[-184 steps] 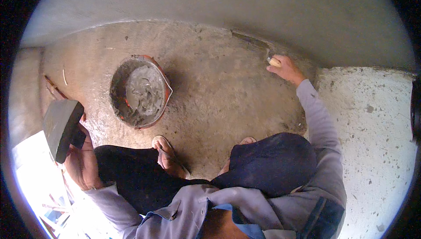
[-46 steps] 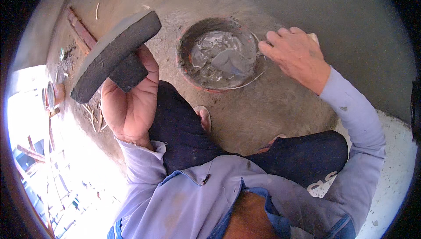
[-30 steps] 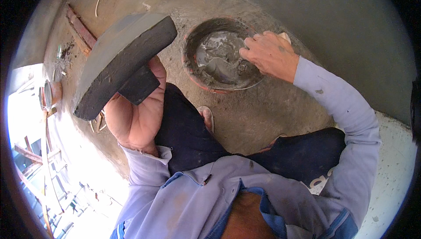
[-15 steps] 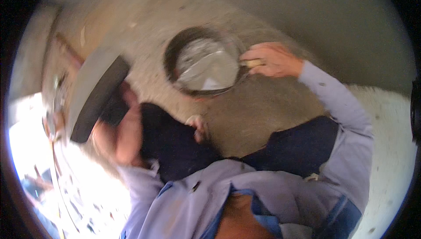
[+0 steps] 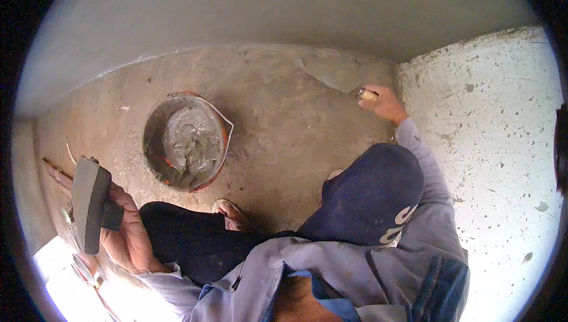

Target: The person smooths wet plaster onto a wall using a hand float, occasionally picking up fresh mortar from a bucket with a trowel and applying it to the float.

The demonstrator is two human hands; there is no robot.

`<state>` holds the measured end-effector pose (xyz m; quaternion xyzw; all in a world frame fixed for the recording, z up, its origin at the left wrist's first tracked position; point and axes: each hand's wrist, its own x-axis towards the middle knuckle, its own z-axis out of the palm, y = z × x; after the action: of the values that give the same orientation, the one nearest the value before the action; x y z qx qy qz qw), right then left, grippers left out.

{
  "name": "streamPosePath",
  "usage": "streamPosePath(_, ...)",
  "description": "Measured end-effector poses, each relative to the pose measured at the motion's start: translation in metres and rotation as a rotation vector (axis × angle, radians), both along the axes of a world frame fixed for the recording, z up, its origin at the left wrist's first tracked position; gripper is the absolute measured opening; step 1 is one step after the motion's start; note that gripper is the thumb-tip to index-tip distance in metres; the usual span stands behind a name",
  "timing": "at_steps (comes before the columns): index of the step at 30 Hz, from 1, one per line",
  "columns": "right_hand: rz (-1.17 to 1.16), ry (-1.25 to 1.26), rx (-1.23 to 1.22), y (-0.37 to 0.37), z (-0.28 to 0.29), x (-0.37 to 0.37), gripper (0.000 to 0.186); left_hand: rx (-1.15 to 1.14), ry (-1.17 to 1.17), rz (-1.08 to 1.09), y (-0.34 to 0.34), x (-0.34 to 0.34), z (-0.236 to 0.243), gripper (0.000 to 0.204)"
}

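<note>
My left hand [image 5: 131, 232] is closed round the grip of a plastering float [image 5: 90, 205], whose flat grey board stands on edge beside my left knee. My right hand [image 5: 384, 107] reaches out to the far right, wrapped round the light handle of a trowel [image 5: 336, 77]. The grey trowel blade points left, close to the foot of the grey wall; I cannot tell whether it touches the floor. On the floor left of centre stands a bucket [image 5: 155, 162] with an orange rim and a wire handle. Wet grey mortar [image 5: 192, 138] lies in it, and neither hand touches it.
A smooth grey wall [image 5: 284, 8] runs across the far side. At the right it meets a white wall [image 5: 491, 144] spotted with grey splashes. Thin sticks [image 5: 56, 174] lie on the concrete floor [image 5: 272, 144] at the far left. My legs are bent in front of me.
My right hand has taken the trowel out of the bucket and across toward the right corner. The view has swung right, so the bucket shows farther left. My left hand still holds the float.
</note>
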<state>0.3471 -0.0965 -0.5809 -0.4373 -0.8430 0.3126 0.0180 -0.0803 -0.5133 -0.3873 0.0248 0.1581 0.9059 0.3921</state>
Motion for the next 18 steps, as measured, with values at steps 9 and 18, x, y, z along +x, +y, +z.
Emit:
streamPosePath(9,-0.130,-0.079,-0.070,0.056,-0.049,0.016,0.049,-0.076,0.048,-0.009,0.026,0.009,0.000,0.038)
streamPosePath(18,-0.194,-0.156,-0.273,0.124,0.008,-0.004,0.031,-0.125,0.005,0.051,0.024,0.000,-0.007,0.043)
